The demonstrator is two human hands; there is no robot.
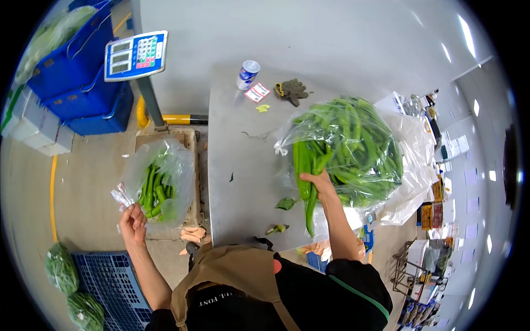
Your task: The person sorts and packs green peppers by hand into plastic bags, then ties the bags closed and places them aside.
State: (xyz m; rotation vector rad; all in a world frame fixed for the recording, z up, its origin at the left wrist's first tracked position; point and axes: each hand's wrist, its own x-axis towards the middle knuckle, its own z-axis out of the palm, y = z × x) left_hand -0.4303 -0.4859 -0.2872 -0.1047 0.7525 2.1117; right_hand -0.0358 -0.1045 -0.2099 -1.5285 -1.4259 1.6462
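Observation:
My left hand (pixel 133 222) is closed on the gathered edge of a clear plastic bag (pixel 179 168). Inside that bag, several long green peppers (pixel 157 190) lie on the scale platform (pixel 144 142). Over the metal table, my right hand (pixel 319 181) is wrapped round a few long green peppers (pixel 305 165), their tips pointing down toward me. Just beyond it sits a large clear bag (pixel 353 149) full of the same peppers. Part of my right fingers is hidden behind the peppers. A loose green leaf (pixel 286 203) and a pepper scrap (pixel 277 228) lie nearby.
On the metal table (pixel 243 193) are a blue-and-white can (pixel 248 75), a printed label (pixel 257 92) and a dark glove (pixel 292 90). The scale display (pixel 136 56) stands on a post. Blue crates (pixel 83 83) are stacked left; a blue pallet (pixel 110 281) lies below.

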